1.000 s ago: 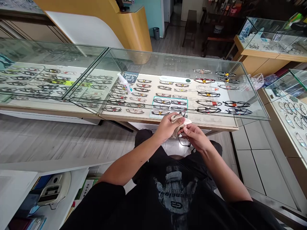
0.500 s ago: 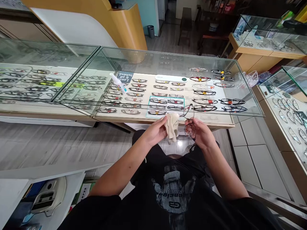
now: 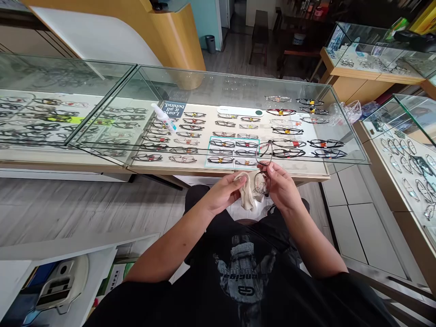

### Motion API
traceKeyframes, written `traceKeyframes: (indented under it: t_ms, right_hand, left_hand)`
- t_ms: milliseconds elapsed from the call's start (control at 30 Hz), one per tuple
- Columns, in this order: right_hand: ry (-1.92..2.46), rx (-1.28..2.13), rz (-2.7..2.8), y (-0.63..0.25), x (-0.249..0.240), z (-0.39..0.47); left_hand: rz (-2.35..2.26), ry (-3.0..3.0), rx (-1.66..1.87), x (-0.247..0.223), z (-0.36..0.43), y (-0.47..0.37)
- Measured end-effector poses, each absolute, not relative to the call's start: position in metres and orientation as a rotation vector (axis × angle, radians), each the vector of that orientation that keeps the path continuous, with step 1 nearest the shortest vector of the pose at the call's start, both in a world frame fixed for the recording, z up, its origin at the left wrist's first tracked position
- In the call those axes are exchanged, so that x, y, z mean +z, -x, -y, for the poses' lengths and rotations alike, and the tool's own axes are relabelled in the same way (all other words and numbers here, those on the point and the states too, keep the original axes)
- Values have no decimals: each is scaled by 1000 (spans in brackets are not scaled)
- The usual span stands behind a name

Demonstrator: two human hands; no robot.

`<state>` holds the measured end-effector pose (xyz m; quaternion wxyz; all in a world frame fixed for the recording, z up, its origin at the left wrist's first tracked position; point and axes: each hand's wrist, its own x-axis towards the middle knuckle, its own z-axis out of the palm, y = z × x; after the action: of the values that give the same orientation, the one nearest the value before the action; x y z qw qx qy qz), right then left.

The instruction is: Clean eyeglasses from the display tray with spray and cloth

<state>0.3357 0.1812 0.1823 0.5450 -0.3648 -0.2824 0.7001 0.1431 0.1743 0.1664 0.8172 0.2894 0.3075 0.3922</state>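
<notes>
While together, left fingers (image 3: 238,183) around cloth (image 3: 248,194).

A white bottle (image 3: 163,117) rests on the glass display case (image 3: 207,93).

Left forearm (image 3: 170,243) and right forearm (image 3: 311,236) angle forward, converging. Left hand (image 3: 223,193) closed in a pinch, thumb (image 3: 240,181) uppermost; right hand (image 3: 283,188) near it, palm inward, fingers (image 3: 281,170) bent in a grip.

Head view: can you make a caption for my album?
Left hand with a beige cloth, right hand with glasses, before a glass case of eyeglass frames.
</notes>
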Motion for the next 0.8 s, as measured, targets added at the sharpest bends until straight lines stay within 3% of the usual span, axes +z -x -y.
traceKeyframes:
  t_ms: [467,800]
  right_hand:
    - [765,1694,661,-320,177,-175]
    - [833,1581,618,-329,176,-181]
  left_hand:
    - [-864,-754,1083,162,-160,-182]
    - [-748,-802,957,169,-163,-177]
